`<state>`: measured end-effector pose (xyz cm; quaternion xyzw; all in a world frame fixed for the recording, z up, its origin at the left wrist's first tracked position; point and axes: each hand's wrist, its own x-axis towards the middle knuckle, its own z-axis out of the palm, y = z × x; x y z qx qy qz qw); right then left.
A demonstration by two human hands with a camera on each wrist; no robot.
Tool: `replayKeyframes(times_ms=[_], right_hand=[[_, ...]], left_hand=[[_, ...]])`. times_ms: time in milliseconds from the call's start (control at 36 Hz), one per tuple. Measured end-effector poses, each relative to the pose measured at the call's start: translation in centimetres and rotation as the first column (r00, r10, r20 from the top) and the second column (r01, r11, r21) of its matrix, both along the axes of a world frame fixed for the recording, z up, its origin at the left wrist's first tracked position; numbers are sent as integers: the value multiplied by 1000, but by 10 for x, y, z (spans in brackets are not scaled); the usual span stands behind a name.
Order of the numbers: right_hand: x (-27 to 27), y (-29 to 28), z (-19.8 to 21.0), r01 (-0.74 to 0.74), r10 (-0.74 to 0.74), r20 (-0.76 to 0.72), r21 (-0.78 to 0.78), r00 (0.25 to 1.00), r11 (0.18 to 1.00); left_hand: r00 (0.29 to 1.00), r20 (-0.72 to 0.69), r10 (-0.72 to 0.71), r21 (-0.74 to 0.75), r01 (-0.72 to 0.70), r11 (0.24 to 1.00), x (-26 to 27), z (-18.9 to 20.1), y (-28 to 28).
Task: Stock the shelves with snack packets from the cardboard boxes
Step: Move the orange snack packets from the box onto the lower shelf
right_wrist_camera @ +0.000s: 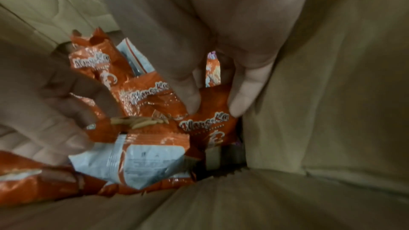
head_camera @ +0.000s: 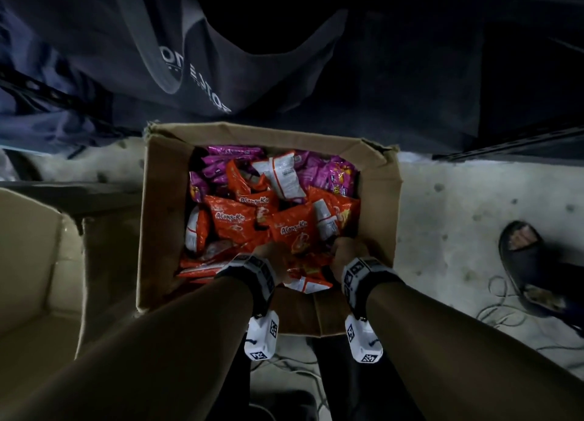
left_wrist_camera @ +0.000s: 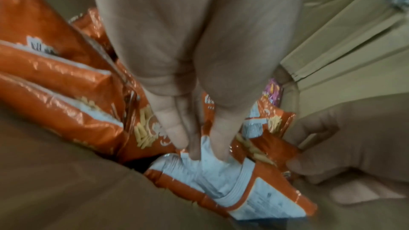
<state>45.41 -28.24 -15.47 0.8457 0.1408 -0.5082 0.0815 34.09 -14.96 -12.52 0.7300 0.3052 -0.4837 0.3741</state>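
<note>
Both hands reach into the open brown cardboard box (head_camera: 164,199) on the floor. The left hand (left_wrist_camera: 188,76) presses straight fingers on a glossy orange snack packet (left_wrist_camera: 232,181) lying white back up. The right hand (right_wrist_camera: 210,50), its grip loosely wide, touches orange packets (right_wrist_camera: 205,125). Farther in lie crinkled purple foil packets (head_camera: 227,161).

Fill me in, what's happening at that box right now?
A person has both hands down in the open cardboard box, among the orange snack packets. The left hand has its fingertips on a packet's white back; the right hand touches another orange packet. Purple packets lie at the far end. Nothing is lifted out yet.
</note>
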Motion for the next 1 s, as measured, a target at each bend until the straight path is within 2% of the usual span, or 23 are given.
replayKeyframes(times_ms=[83, 167, 250, 361, 444, 556, 611, 667, 806, 917, 1000], right_hand=[[-2, -4, -6, -7, 6, 11, 10, 1000, 1000], [-1, -4, -3, 57, -57, 4, 41, 998, 998], [4, -3, 7, 95, -94, -56, 9, 994, 995], [6, -8, 4, 147, -156, 65, 122, 986, 982], [19, -8, 10, 111, -121, 51, 159, 991, 981], [30, 25, 102, 98, -129, 102, 266, 986, 959], [35, 51, 169, 29, -73, 110, 357, 991, 934], [42, 68, 215, -28, -30, 123, 449, 992, 893], [51, 104, 285, -113, -28, 234, 570, 972, 814], [53, 134, 347, -119, -4, 195, 619, 981, 776], [55, 152, 379, -118, 6, 168, 670, 986, 733]], left_hand=[[999, -3, 39, 4, -39, 999, -7, -12, -1], [994, 14, 105, 9, -105, 994, -9, -9, -2], [982, 42, 184, -2, -184, 983, -10, 3, 0], [964, 69, 257, 18, -259, 966, -16, 32, 18], [916, 99, 389, 50, -395, 917, -24, 62, 40], [860, 183, 476, 54, -493, 869, -31, 112, 69], [821, 241, 518, 46, -543, 838, -33, 139, 86], [782, 296, 548, 36, -583, 812, -34, 170, 105], [668, 448, 595, 13, -670, 742, -36, 241, 145], [522, 526, 671, -70, -760, 646, -38, 284, 166], [456, 585, 671, -113, -773, 624, -42, 308, 180]])
